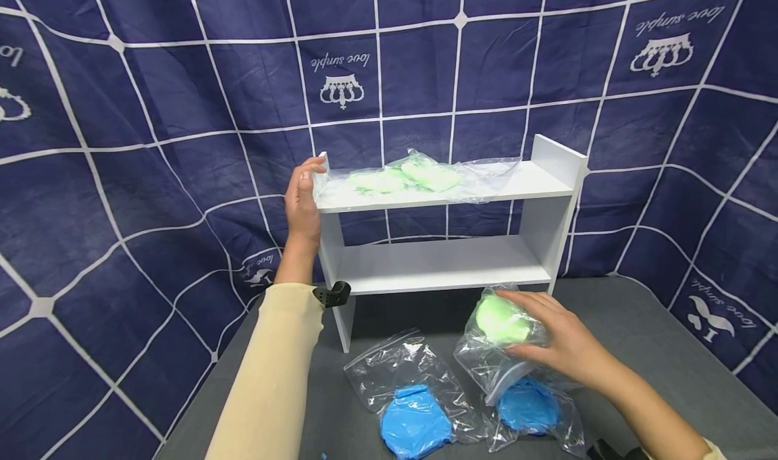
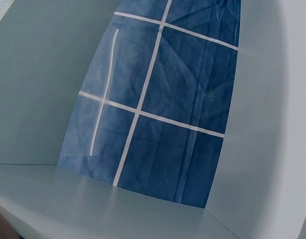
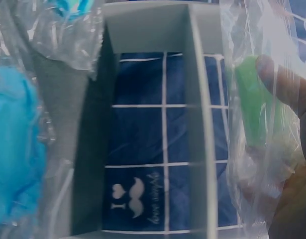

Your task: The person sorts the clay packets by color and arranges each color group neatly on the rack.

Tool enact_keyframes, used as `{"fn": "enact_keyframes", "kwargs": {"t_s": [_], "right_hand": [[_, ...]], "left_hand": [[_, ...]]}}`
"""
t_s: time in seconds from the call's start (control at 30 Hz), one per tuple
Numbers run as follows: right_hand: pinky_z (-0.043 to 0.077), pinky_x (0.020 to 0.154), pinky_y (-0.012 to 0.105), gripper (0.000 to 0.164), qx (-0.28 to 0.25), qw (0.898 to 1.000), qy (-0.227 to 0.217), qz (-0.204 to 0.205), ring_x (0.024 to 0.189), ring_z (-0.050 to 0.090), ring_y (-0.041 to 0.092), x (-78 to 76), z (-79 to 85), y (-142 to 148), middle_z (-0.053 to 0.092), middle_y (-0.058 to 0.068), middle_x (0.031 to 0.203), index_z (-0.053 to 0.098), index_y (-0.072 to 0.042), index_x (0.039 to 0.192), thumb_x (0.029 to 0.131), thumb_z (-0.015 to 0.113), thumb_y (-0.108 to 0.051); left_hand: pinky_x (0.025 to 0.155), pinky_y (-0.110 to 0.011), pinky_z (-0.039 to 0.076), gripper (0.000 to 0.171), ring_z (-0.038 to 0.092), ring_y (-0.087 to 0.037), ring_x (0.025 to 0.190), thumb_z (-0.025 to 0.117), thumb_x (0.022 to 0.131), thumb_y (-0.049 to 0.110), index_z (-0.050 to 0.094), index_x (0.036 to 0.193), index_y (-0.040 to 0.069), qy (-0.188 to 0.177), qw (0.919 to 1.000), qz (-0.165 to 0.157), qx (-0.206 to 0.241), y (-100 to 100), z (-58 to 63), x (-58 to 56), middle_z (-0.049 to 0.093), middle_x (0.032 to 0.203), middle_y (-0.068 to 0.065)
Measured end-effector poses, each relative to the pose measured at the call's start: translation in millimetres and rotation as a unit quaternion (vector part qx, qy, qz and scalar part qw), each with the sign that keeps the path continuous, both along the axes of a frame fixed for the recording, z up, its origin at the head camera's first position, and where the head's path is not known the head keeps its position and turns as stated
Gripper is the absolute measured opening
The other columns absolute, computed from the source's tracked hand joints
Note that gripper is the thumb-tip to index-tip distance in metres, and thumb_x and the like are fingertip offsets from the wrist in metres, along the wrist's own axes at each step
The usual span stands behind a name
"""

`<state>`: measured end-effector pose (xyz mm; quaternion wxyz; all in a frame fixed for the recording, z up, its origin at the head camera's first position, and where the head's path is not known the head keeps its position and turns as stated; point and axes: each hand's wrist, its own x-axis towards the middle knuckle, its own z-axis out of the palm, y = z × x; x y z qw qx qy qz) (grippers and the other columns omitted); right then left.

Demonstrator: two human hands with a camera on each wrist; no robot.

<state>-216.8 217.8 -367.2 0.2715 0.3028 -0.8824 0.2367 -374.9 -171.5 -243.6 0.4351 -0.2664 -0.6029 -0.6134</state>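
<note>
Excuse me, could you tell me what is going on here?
A person is handling bagged items at a white shelf unit. Their right hand grips a clear bag holding a light green piece, in front of the unit, while their left hand holds the unit's upper left end. More light green pieces in clear plastic lie on the top board, and two blue pieces lie on the grey surface in front.

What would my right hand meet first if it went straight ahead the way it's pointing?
The right hand, holding the green pack, would likely meet the white shelf's lower board first, though depth is hard to judge.
</note>
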Motion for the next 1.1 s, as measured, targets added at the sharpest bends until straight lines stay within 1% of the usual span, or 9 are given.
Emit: {"fn": "enact_keyframes", "kwargs": {"t_s": [0.13,0.2,0.23,0.37,0.47,0.6,0.73,0.93,1.1], "right_hand": [[0.04,0.102,0.017,0.089,-0.001,1.0,0.019,0.009,0.126,0.049,0.001,-0.1,11.0,1.0,0.062,-0.002,0.135,0.052,-0.02,0.145,0.064,0.091,-0.021],[0.034,0.103,0.012,0.09,-0.004,1.0,0.024,0.008,0.126,0.049,0.003,-2.2,14.5,1.8,0.062,-0.001,0.135,0.052,-0.02,0.144,0.064,0.091,-0.021],[0.035,0.103,0.013,0.09,-0.004,1.0,0.026,0.005,0.125,0.049,0.004,-3.7,15.9,2.2,0.063,0.0,0.135,0.053,-0.02,0.144,0.063,0.091,-0.021],[0.045,0.1,0.039,0.089,-0.009,1.0,0.027,-0.006,0.125,0.051,0.01,-12.0,21.1,2.8,0.063,0.002,0.135,0.052,-0.02,0.145,0.064,0.091,-0.021],[0.046,0.096,0.054,0.086,-0.017,0.999,0.029,-0.003,0.125,0.053,0.021,-20.7,25.4,2.8,0.062,0.007,0.136,0.052,-0.017,0.145,0.067,0.089,-0.018],[0.044,0.096,0.058,0.08,-0.031,0.999,0.028,-0.005,0.124,0.053,0.035,-33.9,30.3,2.0,0.06,0.015,0.137,0.051,-0.012,0.144,0.072,0.085,-0.012],[0.042,0.097,0.061,0.076,-0.052,0.998,0.021,-0.024,0.125,0.051,0.04,-47.2,31.9,0.0,0.058,0.019,0.137,0.051,-0.01,0.144,0.076,0.083,-0.011],[0.04,0.099,0.064,0.069,-0.084,0.994,0.002,-0.065,0.125,0.049,0.046,-70.6,26.0,-5.2,0.057,0.025,0.137,0.049,-0.005,0.142,0.08,0.08,-0.013],[0.042,0.095,0.062,0.065,-0.084,0.99,-0.013,-0.11,0.115,0.051,0.048,-89.2,19.8,-7.0,0.059,0.029,0.128,0.049,0.0,0.138,0.083,0.077,-0.017]], "left_hand": [[0.12,-0.034,0.027,0.048,0.048,-0.03,0.138,0.043,0.098,0.043,0.061,0.101,-0.001,-0.004,1.0,-0.006,0.003,-0.2,-0.4,0.1,0.061,0.133,-0.021],[0.12,-0.034,0.027,0.046,0.048,-0.032,0.138,0.043,0.098,0.042,0.061,0.101,0.0,-0.004,1.0,-0.008,0.004,-0.2,-0.7,-0.5,0.061,0.133,-0.022],[0.12,-0.034,0.027,0.047,0.048,-0.032,0.138,0.043,0.099,0.042,0.061,0.102,-0.001,-0.004,1.0,-0.008,0.003,-0.2,-0.8,-0.3,0.061,0.133,-0.022],[0.12,-0.034,0.028,0.049,0.049,-0.028,0.138,0.041,0.099,0.04,0.059,0.104,-0.006,-0.005,1.0,-0.004,-0.002,-0.7,-1.7,-0.6,0.06,0.134,-0.022],[0.12,-0.033,0.028,0.049,0.047,-0.031,0.139,0.04,0.1,0.036,0.057,0.105,-0.009,-0.005,1.0,-0.002,-0.004,-0.9,-1.6,-0.8,0.06,0.134,-0.022],[0.121,-0.033,0.027,0.048,0.044,-0.038,0.14,0.038,0.1,0.031,0.055,0.106,-0.013,-0.003,1.0,-0.001,-0.004,-0.7,-0.4,-1.0,0.06,0.134,-0.022],[0.121,-0.033,0.027,0.047,0.046,-0.033,0.14,0.038,0.1,0.031,0.055,0.106,-0.012,-0.004,1.0,0.0,-0.007,0.2,1.1,0.3,0.06,0.135,-0.022],[0.121,-0.032,0.026,0.053,0.048,-0.027,0.139,0.041,0.099,0.04,0.056,0.105,-0.01,-0.004,1.0,-0.003,0.0,-0.7,0.1,-1.2,0.06,0.134,-0.023],[0.121,-0.033,0.026,0.051,0.047,-0.026,0.14,0.04,0.099,0.035,0.055,0.106,-0.013,-0.009,0.9999,-0.004,0.004,-0.7,-0.7,-2.2,0.058,0.135,-0.026]]}}
